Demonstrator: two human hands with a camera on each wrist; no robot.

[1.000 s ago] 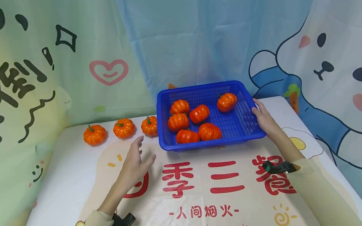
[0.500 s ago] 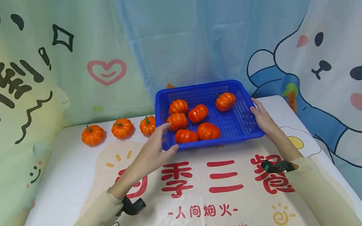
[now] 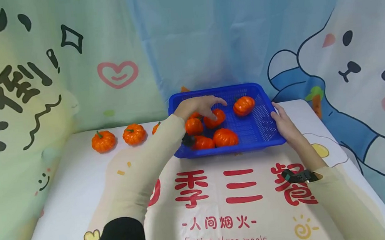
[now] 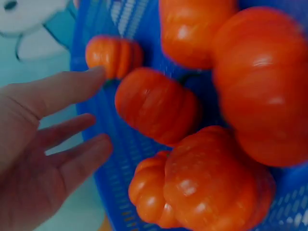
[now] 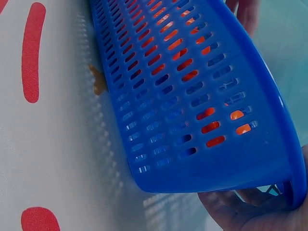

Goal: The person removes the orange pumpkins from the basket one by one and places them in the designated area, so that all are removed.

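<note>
A blue plastic basket (image 3: 261,129) with slotted walls holds several small orange pumpkins (image 3: 244,106). My left hand (image 3: 199,105) is over the basket's left part, above the pumpkins, its fingers extended. In the left wrist view the thumb and fingers of that hand (image 4: 29,178) are spread apart beside the pumpkins (image 4: 156,106), with nothing held. My right hand (image 3: 285,124) grips the basket's right side. In the right wrist view the same hand (image 5: 262,214) wraps round the basket's corner, fingers underneath the rim. The left forearm hides part of the basket's left edge.
Two pumpkins (image 3: 104,141) sit in a row on the printed tablecloth (image 3: 246,211), left of the basket. A third pumpkin (image 3: 156,128) is mostly hidden by the left sleeve. A patterned curtain (image 3: 192,50) hangs right behind the table.
My left hand has moved from left of the basket, past its left edge, to over the pumpkins inside. The right hand keeps its hold on the basket, which stays in place.
</note>
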